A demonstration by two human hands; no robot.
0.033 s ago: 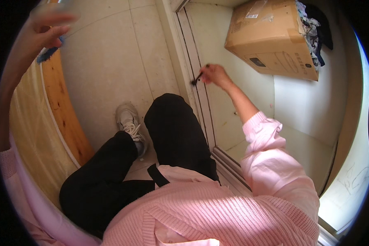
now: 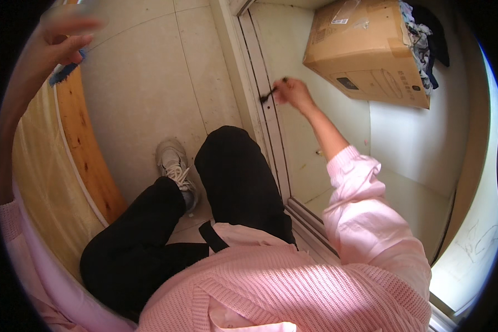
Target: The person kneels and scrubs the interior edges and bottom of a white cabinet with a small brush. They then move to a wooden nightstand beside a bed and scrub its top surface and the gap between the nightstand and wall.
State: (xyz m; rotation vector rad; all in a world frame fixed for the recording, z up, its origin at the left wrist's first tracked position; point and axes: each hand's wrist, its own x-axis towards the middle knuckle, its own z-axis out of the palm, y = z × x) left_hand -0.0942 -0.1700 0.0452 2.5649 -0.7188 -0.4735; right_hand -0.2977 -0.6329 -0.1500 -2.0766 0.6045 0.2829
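My right hand (image 2: 294, 93) is closed around the thin dark handle of a small black brush (image 2: 267, 98). The brush's dark tip touches, or nearly touches, the pale sliding-door track (image 2: 266, 74) along the cabinet's front edge. At the upper left rim my left hand (image 2: 66, 41) is raised, its fingers partly bent and apart, with nothing visible between them. Just beside its wrist is a fuzzy blue thing (image 2: 66, 73), partly hidden, whose kind I cannot make out.
A large cardboard box (image 2: 365, 61) stuffed with clothes (image 2: 421, 47) sits inside the pale cabinet (image 2: 326, 133). To the left runs a wooden bed edge (image 2: 88, 149) beside yellowish fabric (image 2: 41, 160). My shoe (image 2: 174, 163) rests on the tiled floor (image 2: 144, 72).
My right hand and the brush have moved slightly away from me along the track. My left hand stays in place.
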